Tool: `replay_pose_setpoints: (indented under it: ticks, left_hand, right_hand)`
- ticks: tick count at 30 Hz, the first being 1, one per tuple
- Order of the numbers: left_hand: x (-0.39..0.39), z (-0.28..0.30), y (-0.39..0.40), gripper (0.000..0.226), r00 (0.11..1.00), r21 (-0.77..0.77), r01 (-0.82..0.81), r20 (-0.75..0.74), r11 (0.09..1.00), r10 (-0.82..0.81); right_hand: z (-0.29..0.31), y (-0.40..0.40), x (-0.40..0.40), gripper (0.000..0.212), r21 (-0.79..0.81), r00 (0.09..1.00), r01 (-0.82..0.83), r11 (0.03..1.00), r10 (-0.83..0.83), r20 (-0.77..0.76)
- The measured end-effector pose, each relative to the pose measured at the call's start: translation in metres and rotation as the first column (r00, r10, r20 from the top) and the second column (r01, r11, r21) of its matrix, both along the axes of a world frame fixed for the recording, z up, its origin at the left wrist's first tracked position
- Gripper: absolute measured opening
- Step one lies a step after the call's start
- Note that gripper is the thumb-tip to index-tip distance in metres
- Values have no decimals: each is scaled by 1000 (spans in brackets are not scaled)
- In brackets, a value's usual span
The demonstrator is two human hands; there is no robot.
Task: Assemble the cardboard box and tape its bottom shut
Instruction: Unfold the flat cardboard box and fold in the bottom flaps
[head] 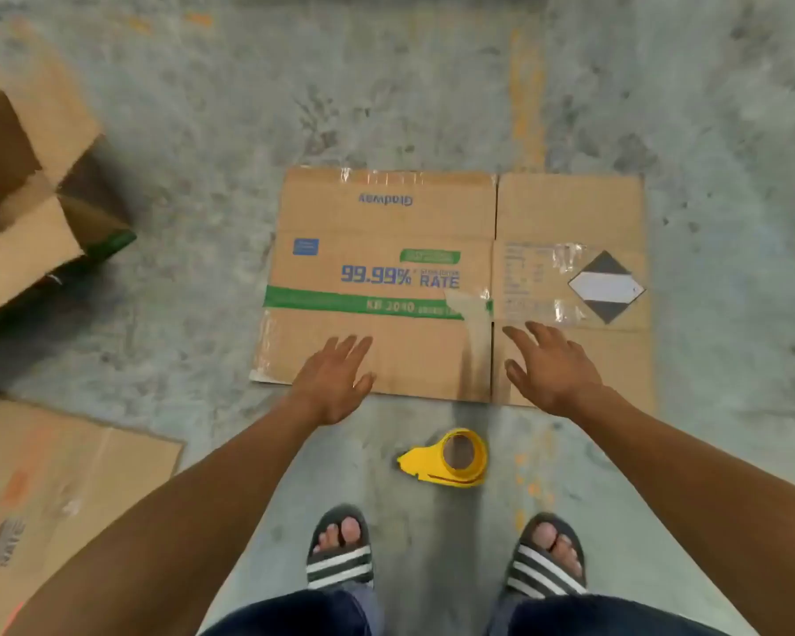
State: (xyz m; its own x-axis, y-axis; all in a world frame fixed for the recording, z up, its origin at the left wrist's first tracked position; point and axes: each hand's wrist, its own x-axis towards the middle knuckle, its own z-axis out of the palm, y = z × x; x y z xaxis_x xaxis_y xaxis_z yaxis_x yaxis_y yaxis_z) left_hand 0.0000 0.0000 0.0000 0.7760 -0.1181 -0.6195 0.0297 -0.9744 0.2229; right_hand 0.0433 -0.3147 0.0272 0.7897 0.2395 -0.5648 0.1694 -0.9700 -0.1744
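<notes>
A flattened cardboard box (414, 213) lies on the concrete floor in front of me, printed with a green band, blue "99.99% RATE" text and a black-and-white diamond label, with old tape scraps on it. My left hand (333, 376) hovers over its near edge with fingers straight, holding nothing. My right hand (549, 362) reaches over the near right panel, fingers spread, also holding nothing. A yellow tape dispenser (448, 457) with a roll lies on the floor between my feet and the box.
An opened cardboard box (33, 208) stands at the left. Another flat cardboard sheet (60, 479) lies at the lower left. My feet in striped black slides (340, 550) stand just behind the dispenser. A faded yellow floor line (526, 94) runs beyond the box.
</notes>
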Motion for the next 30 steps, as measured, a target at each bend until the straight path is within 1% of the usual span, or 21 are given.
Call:
replay_pose_setpoints:
  ticks: [3, 4, 6, 8, 11, 14, 15, 17, 20, 23, 25, 27, 28, 29, 30]
  left_hand:
    - [2, -63, -5, 74, 982, 80, 189, -36, 979, -186]
    - [0, -76, -7, 76, 974, 79, 220, -74, 972, -215]
    - [-7, -104, -9, 78, 950, 66, 304, -88, 950, -298]
    - [-7, -121, -3, 79, 909, 91, 416, -49, 905, -414]
    - [6, -133, 11, 79, 846, 151, 529, -15, 835, -533]
    - [14, -141, 20, 79, 774, 219, 613, 24, 759, -632]
    - [15, -144, 22, 79, 753, 234, 631, 44, 740, -656]
    - [17, -146, 27, 78, 721, 256, 655, 69, 710, -690]
    - [19, -141, 27, 77, 714, 259, 664, 58, 702, -697]
    - [24, -136, 30, 76, 711, 221, 675, 60, 704, -700]
    - [32, -127, 36, 75, 733, 183, 657, 67, 731, -677]
    - [40, -112, 44, 81, 818, 146, 553, 94, 821, -568]
    - [44, -104, 49, 92, 869, 123, 463, 132, 878, -477]
    - [46, -98, 54, 106, 908, 110, 354, 197, 929, -370]
    - [47, -93, 57, 115, 924, 111, 233, 283, 966, -256]
  right_hand:
    - [-55, -5, -4, 65, -38, 987, -135, 990, 131, -95]
    - [-69, -6, -4, 68, -59, 973, -204, 977, 196, -120]
    - [-91, -5, 0, 75, -115, 933, -357, 927, 349, -83]
    - [-106, -3, 5, 86, -168, 903, -428, 888, 425, -55]
    - [-126, 6, 2, 104, -257, 819, -567, 783, 570, -72]
    - [-145, 6, -8, 119, -308, 781, -606, 733, 623, -51]
    - [-146, 4, -9, 120, -316, 773, -611, 726, 633, -41]
    - [-144, 4, -4, 116, -311, 766, -621, 720, 642, -42]
    - [-138, 9, -2, 103, -294, 760, -636, 714, 645, -80]
    - [-133, 12, -4, 104, -286, 769, -631, 721, 630, -106]
    - [-125, 9, 3, 103, -265, 761, -642, 720, 640, -105]
    - [-110, 7, 18, 96, -228, 783, -617, 754, 617, -80]
    - [-102, 6, 27, 91, -211, 806, -587, 782, 588, -61]
    - [-93, 8, 35, 86, -195, 834, -547, 814, 550, -41]
    - [-84, 11, 42, 82, -177, 862, -502, 846, 507, -23]
